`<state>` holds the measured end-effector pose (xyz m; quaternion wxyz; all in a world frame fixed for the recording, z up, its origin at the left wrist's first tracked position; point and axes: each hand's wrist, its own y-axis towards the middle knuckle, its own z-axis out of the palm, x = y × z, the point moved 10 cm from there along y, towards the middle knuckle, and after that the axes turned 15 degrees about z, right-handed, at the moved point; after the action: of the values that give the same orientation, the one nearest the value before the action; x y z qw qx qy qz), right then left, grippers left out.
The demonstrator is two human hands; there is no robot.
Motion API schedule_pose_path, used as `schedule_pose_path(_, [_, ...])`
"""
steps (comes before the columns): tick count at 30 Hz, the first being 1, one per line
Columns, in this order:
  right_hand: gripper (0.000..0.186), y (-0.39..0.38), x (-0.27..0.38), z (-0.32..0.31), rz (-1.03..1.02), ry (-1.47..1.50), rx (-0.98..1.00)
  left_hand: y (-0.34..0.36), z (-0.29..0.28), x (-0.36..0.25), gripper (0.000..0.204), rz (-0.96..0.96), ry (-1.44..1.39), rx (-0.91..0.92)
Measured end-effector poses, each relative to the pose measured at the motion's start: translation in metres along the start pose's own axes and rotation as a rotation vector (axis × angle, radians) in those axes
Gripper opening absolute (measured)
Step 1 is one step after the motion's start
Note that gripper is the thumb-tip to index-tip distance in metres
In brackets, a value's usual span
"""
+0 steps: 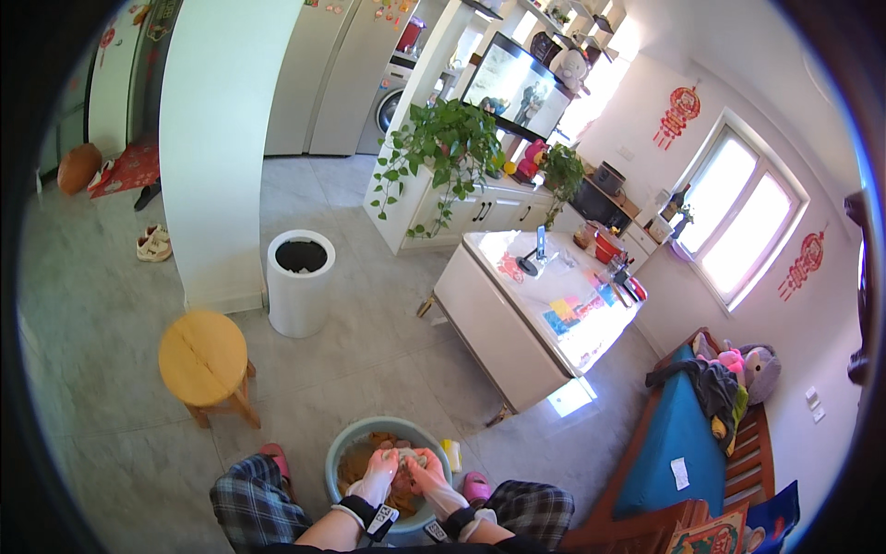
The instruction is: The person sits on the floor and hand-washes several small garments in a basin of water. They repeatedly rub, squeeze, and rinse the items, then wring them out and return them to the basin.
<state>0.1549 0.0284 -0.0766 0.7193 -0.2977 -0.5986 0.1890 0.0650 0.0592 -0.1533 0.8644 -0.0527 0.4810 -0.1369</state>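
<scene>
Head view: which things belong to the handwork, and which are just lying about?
In use:
left hand and right hand, both gripping pale cloth
round light-blue basin with brown cloth inside
perhaps the yellow-and-white block beside it

Lying about:
round yellow wooden stool
white cylindrical bin
pale sneakers
dark grey garment

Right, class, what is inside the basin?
Brown cloth shows inside, under paler cloth gripped by the left hand and right hand. What lies beneath them in the basin is covered.
</scene>
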Motion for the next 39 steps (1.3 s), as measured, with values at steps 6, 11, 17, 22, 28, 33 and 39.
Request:
schedule_pose_path(6, [0.019,0.021,-0.007,0.005,-0.081,-0.355,-0.04,-0.004,-0.003,0.017,0.039,-0.118,-0.021,-0.15])
schedule_pose_path(11, [0.034,0.028,0.011,-0.027,-0.065,-0.441,-0.417,-0.005,0.0,0.02,0.05,-0.109,0.311,-0.2])
schedule_pose_path(17, [0.035,0.01,0.028,0.025,-0.221,-0.699,-0.29,0.01,-0.02,0.022,0.043,-0.062,0.135,-0.265])
schedule_pose_path(22, [0.037,0.027,0.033,-0.004,-0.103,-0.68,-0.389,-0.004,-0.013,0.038,0.042,-0.232,0.207,-0.356])
schedule_pose_path(28, [0.035,0.012,0.042,0.038,-0.264,-0.87,-0.241,0.002,-0.016,0.021,0.046,-0.141,0.021,-0.391])
schedule_pose_path(33, [0.042,0.018,0.044,0.006,0.003,-0.768,-0.336,-0.009,-0.004,0.002,0.043,-0.248,0.189,-0.341])
schedule_pose_path(39, [0.037,0.056,-0.005,0.014,-0.156,-0.778,-0.145,0.004,-0.021,-0.023,0.042,-0.079,0.123,-0.342])
